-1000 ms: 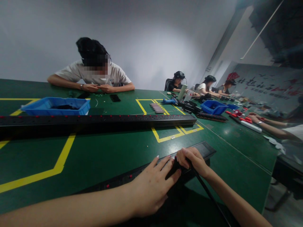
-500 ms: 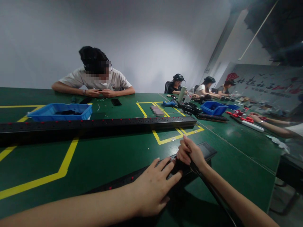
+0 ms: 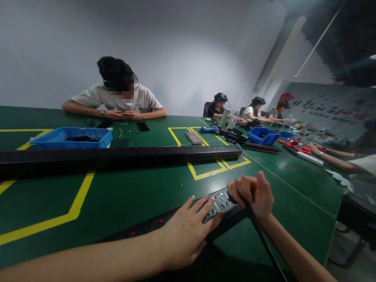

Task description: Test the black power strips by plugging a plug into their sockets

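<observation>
A long black power strip (image 3: 225, 199) with sockets and red switches lies slantwise on the green table in front of me. My left hand (image 3: 188, 231) rests across it, fingers spread over the top and thumb at the near side, holding it. At the strip's right end, my right hand (image 3: 252, 194) is closed around a black cable (image 3: 268, 246), thumb raised. That cable runs down from the fist towards the lower right; its end inside the fist is hidden. The right hand covers the end of the strip.
Another long power strip (image 3: 123, 154) lies farther across the table. Behind it stand a blue tray (image 3: 70, 139), a blue bin (image 3: 263, 136) and a blue tool (image 3: 209, 129). Yellow tape (image 3: 73, 213) marks the tabletop (image 3: 141, 192). Several people sit around the table.
My right hand has moved right along the strip with the cable, baring sockets between the hands. My left hand has stayed nearly in place on the strip.
</observation>
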`<state>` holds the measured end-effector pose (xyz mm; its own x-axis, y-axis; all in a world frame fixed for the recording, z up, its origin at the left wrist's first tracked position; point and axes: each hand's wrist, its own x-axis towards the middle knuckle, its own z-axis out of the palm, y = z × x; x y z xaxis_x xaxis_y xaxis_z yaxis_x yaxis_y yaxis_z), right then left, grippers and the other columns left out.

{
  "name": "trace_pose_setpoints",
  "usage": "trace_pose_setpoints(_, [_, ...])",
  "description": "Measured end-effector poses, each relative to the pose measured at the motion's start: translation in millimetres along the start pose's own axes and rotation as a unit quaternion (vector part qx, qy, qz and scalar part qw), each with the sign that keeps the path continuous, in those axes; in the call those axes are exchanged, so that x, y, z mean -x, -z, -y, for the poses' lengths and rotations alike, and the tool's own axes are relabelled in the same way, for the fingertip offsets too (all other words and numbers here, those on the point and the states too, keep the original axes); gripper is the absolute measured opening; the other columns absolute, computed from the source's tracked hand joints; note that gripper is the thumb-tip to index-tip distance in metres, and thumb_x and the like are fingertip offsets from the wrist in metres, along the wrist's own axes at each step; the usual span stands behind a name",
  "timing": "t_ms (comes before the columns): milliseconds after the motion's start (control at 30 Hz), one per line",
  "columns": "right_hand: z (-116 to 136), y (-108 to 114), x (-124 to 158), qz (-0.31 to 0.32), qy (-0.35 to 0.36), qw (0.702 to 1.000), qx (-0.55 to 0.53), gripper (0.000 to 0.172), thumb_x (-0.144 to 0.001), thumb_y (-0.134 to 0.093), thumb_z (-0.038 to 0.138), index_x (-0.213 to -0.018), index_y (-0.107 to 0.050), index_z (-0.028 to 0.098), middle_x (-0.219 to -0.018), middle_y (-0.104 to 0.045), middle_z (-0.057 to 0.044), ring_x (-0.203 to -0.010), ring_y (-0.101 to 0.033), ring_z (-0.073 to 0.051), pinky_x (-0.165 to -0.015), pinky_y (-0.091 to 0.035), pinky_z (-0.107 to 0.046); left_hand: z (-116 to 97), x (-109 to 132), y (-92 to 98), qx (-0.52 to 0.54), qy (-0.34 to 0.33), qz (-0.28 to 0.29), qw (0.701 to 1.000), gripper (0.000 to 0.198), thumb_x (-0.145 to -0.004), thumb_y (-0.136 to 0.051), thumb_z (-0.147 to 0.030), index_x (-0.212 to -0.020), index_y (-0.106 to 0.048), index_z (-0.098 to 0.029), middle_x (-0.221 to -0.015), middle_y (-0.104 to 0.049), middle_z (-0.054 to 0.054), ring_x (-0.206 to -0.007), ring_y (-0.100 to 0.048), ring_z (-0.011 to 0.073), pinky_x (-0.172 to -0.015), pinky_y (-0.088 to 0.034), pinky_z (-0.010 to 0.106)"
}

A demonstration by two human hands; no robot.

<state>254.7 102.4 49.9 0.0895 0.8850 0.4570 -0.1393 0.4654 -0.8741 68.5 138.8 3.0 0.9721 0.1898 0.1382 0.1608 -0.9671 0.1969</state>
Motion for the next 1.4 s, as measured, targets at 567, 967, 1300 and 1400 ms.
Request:
trace_pose_setpoints(567, [-46, -27, -11, 0.126, -0.205, 0.971, 0.007, 0.049, -0.087, -0.035, 0.048, -0.048, -0.037, 0.019, -0.032, -0.027, 0.010, -0.023, -0.030, -0.005, -0.039, -0.029, -0.022, 4, 44, 10.4, -0.015, 0.018, 0.017, 1.000, 0.077, -0.070, -0.054, -0.015, -0.135, -0.018, -0.033, -0.144, -0.022, 0.009, -0.132, -0.012, 0.0271, -0.100, -0.025, 0.051])
trace_pose_setpoints(967, [-54, -34, -16, 0.148, -0.235, 0.959, 0.050, 0.049, -0.087, -0.032, 0.051, -0.052, -0.041, 0.018, -0.029, -0.030, 0.010, -0.022, -0.026, -0.005, -0.036, -0.026, -0.021, 3, 43, 12.4, 0.005, 0.022, 0.013, 1.000, 0.080, -0.068, -0.058, -0.017, -0.135, -0.018, -0.033, -0.144, -0.021, 0.011, -0.130, -0.019, 0.0320, -0.099, -0.026, 0.055])
trace_pose_setpoints(1300, [-57, -29, 5, 0.117, -0.161, 0.975, 0.097, 0.047, -0.090, -0.032, 0.045, -0.055, -0.047, 0.017, -0.038, -0.039, 0.005, -0.038, -0.037, -0.008, -0.050, -0.034, -0.023, 4, 44, 12.9, 0.017, 0.022, 0.016, 0.999, 0.080, -0.067, -0.054, -0.013, -0.135, -0.017, -0.032, -0.145, -0.018, 0.011, -0.131, -0.015, 0.0309, -0.098, -0.026, 0.056])
trace_pose_setpoints(1400, [-53, -22, 7, 0.113, -0.120, 0.981, 0.103, 0.040, -0.090, -0.030, 0.044, -0.069, -0.051, 0.017, -0.058, -0.050, 0.000, -0.056, -0.048, -0.012, -0.060, -0.039, -0.026, 4, 43, 12.9, 0.016, 0.024, 0.021, 0.999, 0.081, -0.066, -0.055, -0.013, -0.135, -0.016, -0.032, -0.145, -0.016, 0.011, -0.131, -0.014, 0.0313, -0.097, -0.026, 0.057])
